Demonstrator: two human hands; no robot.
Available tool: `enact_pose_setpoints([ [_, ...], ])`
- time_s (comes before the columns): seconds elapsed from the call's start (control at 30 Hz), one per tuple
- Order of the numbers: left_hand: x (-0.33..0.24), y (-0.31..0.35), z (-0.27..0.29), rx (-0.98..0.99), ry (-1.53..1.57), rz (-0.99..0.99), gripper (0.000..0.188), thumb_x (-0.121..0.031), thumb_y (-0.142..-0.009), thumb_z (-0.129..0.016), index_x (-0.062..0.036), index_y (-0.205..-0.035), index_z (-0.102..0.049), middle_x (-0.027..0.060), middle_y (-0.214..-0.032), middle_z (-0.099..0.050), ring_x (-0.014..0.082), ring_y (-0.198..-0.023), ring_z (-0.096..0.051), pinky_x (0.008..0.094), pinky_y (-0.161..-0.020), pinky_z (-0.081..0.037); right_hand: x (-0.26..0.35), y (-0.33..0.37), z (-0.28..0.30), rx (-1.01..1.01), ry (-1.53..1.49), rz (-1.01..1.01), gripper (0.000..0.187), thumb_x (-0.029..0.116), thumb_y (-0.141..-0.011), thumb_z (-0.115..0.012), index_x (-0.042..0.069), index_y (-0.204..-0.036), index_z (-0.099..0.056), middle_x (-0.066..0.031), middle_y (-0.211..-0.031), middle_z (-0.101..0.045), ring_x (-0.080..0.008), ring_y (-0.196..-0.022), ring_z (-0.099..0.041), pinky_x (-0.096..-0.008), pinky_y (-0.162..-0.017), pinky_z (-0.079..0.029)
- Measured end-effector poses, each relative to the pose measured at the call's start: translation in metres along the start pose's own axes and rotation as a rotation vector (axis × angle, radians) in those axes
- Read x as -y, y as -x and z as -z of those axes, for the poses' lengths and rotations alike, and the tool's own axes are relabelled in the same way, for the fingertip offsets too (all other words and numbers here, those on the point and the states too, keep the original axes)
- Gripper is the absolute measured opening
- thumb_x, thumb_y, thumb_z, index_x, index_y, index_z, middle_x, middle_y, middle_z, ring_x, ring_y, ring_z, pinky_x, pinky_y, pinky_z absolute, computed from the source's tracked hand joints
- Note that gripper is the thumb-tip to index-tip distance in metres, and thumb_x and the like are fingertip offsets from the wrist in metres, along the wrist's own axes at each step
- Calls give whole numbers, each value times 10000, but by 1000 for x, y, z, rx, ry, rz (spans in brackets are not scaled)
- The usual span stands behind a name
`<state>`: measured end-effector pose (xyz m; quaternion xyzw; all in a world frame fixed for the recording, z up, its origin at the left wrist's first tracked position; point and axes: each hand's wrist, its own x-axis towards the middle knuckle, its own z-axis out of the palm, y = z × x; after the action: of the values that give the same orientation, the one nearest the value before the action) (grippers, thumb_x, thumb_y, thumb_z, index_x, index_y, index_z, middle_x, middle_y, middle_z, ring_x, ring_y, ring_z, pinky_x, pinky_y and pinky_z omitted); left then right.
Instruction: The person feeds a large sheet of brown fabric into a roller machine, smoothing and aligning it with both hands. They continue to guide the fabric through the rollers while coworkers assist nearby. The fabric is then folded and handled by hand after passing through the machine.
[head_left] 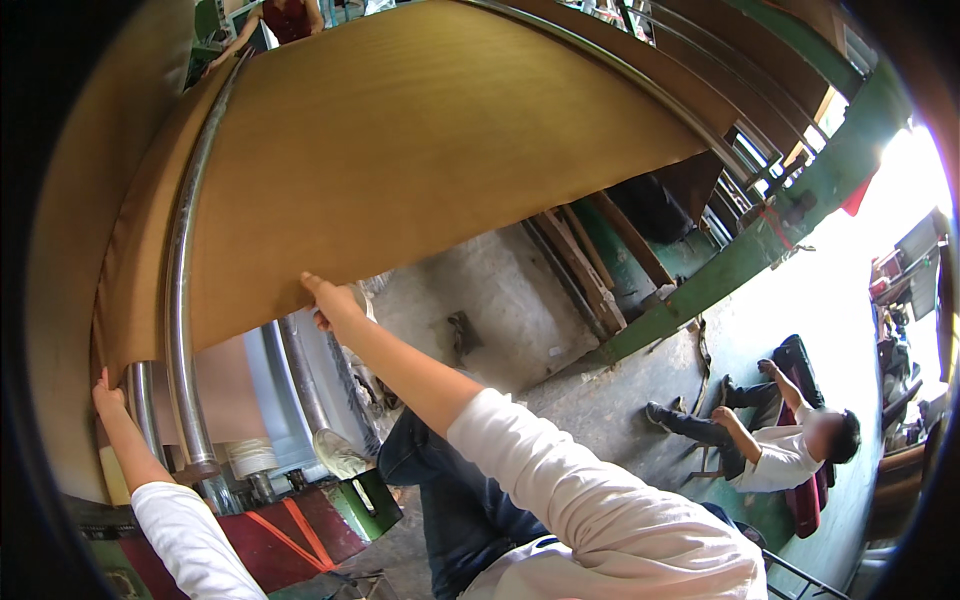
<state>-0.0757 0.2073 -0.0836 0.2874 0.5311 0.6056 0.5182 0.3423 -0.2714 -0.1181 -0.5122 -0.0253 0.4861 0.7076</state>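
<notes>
A wide brown sheet (pixel 430 130) stretches across the machine, passing under a shiny metal roller (pixel 180 270) on the left. At the sheet's near edge, my right hand (pixel 338 303) pinches the border, index finger on top and the other fingers curled below. My left hand (pixel 108 396) is at the same sheet's near left corner, beyond the roller, with its fingers closed at the edge; the fingertips are small and partly hidden. Below the sheet, a second metal roller (pixel 142 410) stands close to my left hand.
A green machine frame (pixel 700 280) runs along the right, with wooden boards (pixel 570 265) beside it. My shoe (pixel 342 454) rests near a dark red beam (pixel 270 530) with orange straps. At far left, a person (pixel 290 18) stands by the sheet; another person (pixel 790 450) sits at right.
</notes>
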Motion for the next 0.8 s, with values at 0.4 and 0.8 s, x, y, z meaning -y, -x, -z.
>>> enact_pose_setpoints([
  [0.4, 6, 98, -52, 108, -36, 200, 356, -150, -926, -317, -31, -1228, -462, -17, -1190, -562, 167, -1106, -483, 301, -972, -343, 10, 1, 18, -22, 53, 115, 205, 225, -861, -543, 55, -760, -485, -37, -542, -438, -125, -429, -384, -274, -393, -302],
  [0.8, 3, -15, -6, 85, -28, 94, 372, -166, -944, -242, -37, -1274, -357, -15, -1118, -607, 177, -1030, -542, 284, -863, -402, -4, 2, 0, 182, 173, 16, 377, 330, -866, -531, 21, -653, -573, -23, -520, -447, -120, -428, -371, -262, -406, -301],
])
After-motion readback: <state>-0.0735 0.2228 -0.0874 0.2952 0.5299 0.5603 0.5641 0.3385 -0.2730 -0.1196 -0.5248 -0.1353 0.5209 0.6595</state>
